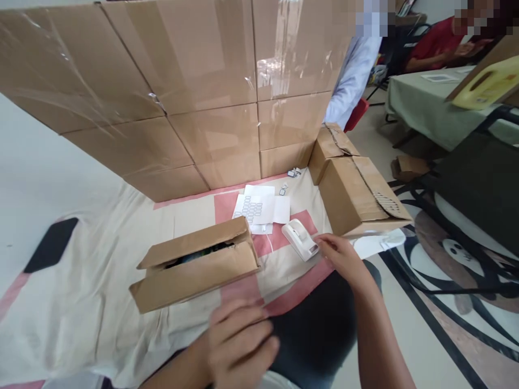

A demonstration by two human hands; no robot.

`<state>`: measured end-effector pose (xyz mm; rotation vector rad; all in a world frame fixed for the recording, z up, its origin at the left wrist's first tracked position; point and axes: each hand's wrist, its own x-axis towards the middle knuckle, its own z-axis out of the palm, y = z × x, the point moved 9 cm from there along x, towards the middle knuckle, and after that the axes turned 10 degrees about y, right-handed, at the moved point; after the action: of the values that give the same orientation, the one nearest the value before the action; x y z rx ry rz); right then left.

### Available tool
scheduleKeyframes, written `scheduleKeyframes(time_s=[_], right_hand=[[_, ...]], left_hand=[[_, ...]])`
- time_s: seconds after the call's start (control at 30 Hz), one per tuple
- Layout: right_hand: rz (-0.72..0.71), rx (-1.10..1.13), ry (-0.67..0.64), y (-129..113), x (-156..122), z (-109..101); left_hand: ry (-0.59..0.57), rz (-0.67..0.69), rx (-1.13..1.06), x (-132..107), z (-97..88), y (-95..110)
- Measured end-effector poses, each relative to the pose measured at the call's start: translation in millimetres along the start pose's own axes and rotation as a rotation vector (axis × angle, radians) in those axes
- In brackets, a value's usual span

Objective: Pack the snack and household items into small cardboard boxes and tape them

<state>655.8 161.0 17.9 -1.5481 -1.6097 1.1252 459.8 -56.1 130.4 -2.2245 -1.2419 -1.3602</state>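
Note:
A white desktop tape dispenser [300, 240] rests on the cloth right of centre. At its near right end is my right hand [338, 256], thumb and fingertips pinched together; what lies between them is too small to make out. My left hand [242, 343] hovers low in front, slightly blurred, its fingers loosely bent and a little apart with nothing visible in them. Beyond it lies a long cardboard box [198, 278] with its top flaps partly raised and dark contents inside. White paper sheets [263, 208], some printed with small label-like outlines, lie behind the dispenser.
A wall of taped cardboard boxes [214, 129] stands at the back. Another closed carton [344, 189] sits at the right edge. A black phone-like slab [52, 245] lies far left. Two people are beyond; a dark chair [474, 189] stands right.

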Motion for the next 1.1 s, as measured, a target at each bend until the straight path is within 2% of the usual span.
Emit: scheduleKeyframes(time_s=[0.03, 0.1, 0.17, 0.23, 0.3, 0.5, 0.63, 0.73, 0.83, 0.93, 1.1], right_hand=[[0.043, 0.027, -0.054, 5.7, 2.5, 4.7], [0.105, 0.067, -0.123, 9.5, 6.5, 10.0], [0.147, 0.081, -0.157, 8.3, 9.8, 11.3], [0.186, 0.11, -0.183, 6.5, 12.1, 12.7], [0.202, 0.162, -0.174, 4.0, 14.4, 12.7], [0.121, 0.376, -0.048, -15.2, 16.0, 3.6], [0.09, 0.421, -0.113, -33.8, 15.9, 11.0], [0.089, 0.396, -0.204, -45.8, 18.5, 22.5], [0.078, 0.35, -0.238, -55.1, 20.2, 29.7], [0.042, 0.276, -0.2, -60.6, 18.4, 32.2], [-0.057, 0.12, -0.051, -62.9, 11.9, 31.8]], left_hand=[[0.052, 0.069, -0.077, 2.2, 19.9, 10.8], [0.038, -0.102, -0.037, 7.2, 74.9, -5.9], [-0.022, -0.303, 0.021, 8.4, 126.7, -34.0], [-0.052, -0.417, 0.022, 7.4, 161.0, -56.2], [-0.04, -0.449, -0.012, 5.6, 177.0, -68.5], [0.034, -0.487, -0.055, -2.2, 176.3, -78.4], [0.01, -0.488, -0.05, -0.6, 179.3, -78.0], [0.017, -0.478, -0.044, 1.0, 180.2, -78.2], [0.051, -0.47, -0.033, 2.8, 177.4, -78.3], [0.049, -0.499, -0.015, 3.2, 176.6, -80.7], [0.016, -0.535, -0.004, 3.1, 176.7, -82.9]])
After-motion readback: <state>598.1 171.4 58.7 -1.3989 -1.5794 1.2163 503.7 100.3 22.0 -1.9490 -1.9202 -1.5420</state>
